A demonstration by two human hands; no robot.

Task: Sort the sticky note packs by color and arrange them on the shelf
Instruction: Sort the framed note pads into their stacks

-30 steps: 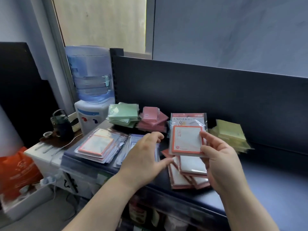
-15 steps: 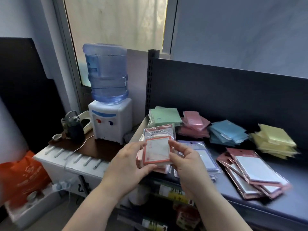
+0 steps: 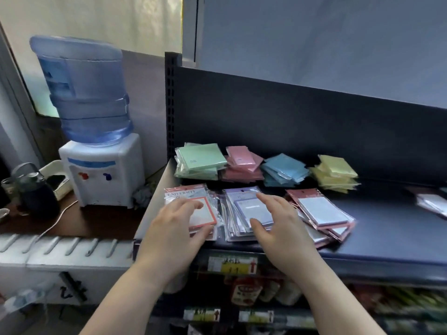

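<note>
An orange-bordered sticky note pack (image 3: 209, 210) lies on top of a pile at the front left corner of the dark shelf (image 3: 387, 233). My left hand (image 3: 174, 228) rests over it with relaxed, spread fingers. My right hand (image 3: 278, 226) hovers open over the purple-bordered pile (image 3: 244, 203) beside it. A pink-bordered pile (image 3: 321, 211) lies to the right. Along the back stand plain piles: green (image 3: 198, 160), pink (image 3: 242, 160), blue (image 3: 285, 169), yellow (image 3: 336, 170).
A blurred pack (image 3: 433, 201) lies at the shelf's far right. Left of the shelf stands a water dispenser (image 3: 96, 170) on a brown side table, with a dark kettle (image 3: 36, 189). Packaged goods (image 3: 246, 291) fill the lower shelf.
The orange-bordered pack that both hands held up now lies on the front left pile. Both hands have let go, and my right hand has moved over the purple pile.
</note>
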